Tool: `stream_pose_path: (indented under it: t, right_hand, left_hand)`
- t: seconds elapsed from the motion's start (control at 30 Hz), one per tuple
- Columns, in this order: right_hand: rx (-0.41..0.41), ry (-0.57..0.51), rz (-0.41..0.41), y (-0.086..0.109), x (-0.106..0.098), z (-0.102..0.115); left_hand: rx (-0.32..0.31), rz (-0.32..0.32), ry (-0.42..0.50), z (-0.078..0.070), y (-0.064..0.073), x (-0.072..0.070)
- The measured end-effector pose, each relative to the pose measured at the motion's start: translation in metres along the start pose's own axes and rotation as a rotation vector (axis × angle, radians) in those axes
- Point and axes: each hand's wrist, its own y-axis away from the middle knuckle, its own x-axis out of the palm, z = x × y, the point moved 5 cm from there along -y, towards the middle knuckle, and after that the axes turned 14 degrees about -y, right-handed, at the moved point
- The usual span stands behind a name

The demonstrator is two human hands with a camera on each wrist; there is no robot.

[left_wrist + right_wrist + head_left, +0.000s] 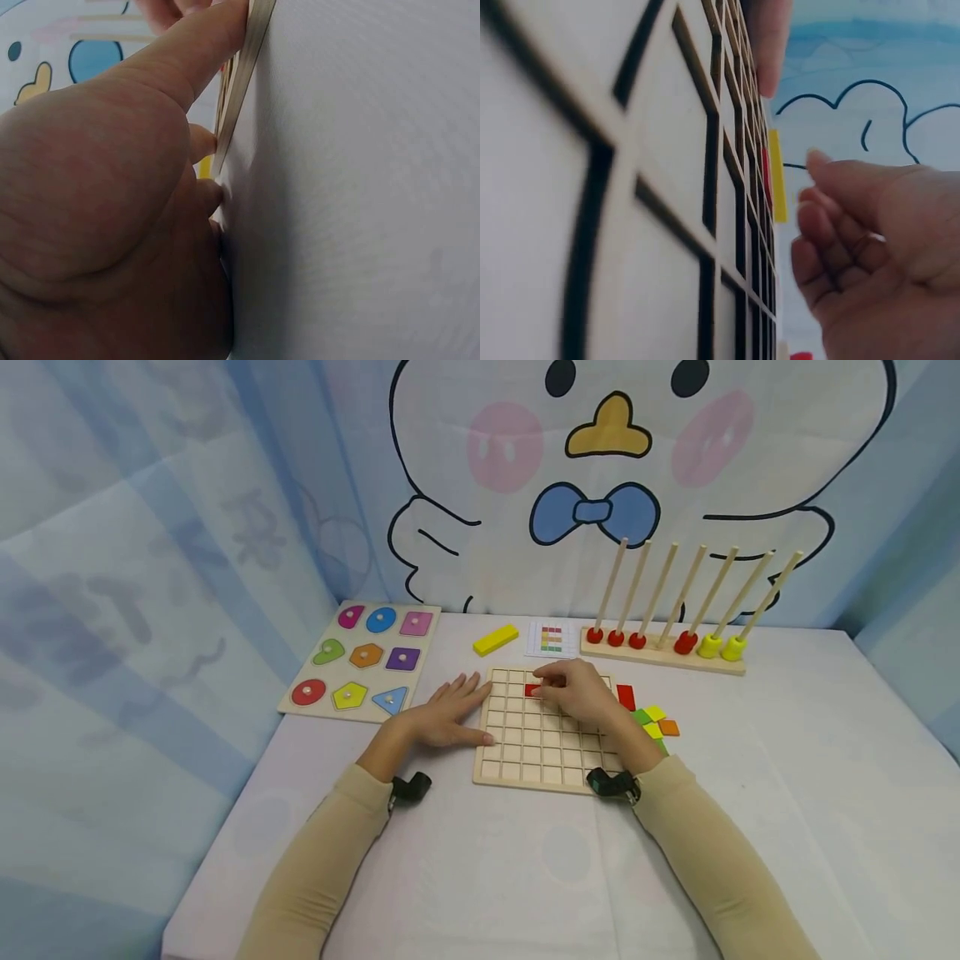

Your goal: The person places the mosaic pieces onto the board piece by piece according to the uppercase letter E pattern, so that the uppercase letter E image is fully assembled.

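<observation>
A wooden grid board lies on the table, with a red tile set in its upper part. My left hand is spread flat beside the board's left edge, and its thumb and a fingertip touch that edge. The left wrist view shows the thumb against the board's side. Over the upper right of the grid hovers my right hand, just beside the red tile. In the right wrist view its fingers are loosely bent, apart from the board, with nothing seen between thumb and fingers.
Right of the board lie a red tile and several green, yellow and orange tiles. Behind it are a yellow block, a pattern card and a bead rack with upright pegs. A shape puzzle lies at the left.
</observation>
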Motion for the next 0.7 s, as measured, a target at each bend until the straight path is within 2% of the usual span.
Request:
stream_pose_path:
  t: [0.23,0.4,0.57,0.7]
  right_hand:
    - [-0.078,-0.112,-0.056,0.013,-0.018,0.020]
    - [-0.110,-0.120,-0.075,0.022,-0.034,0.027]
    - [-0.118,-0.119,-0.121,0.030,-0.055,0.024]
    - [-0.082,-0.107,-0.165,0.035,-0.071,0.013]
  left_hand:
    - [0.005,0.000,0.002,-0.001,0.000,-0.001]
    - [0.010,0.001,0.008,-0.003,0.001,-0.002]
    - [0.006,-0.009,0.009,-0.003,0.002,-0.004]
    - [0.004,-0.007,0.009,-0.003,0.003,-0.004]
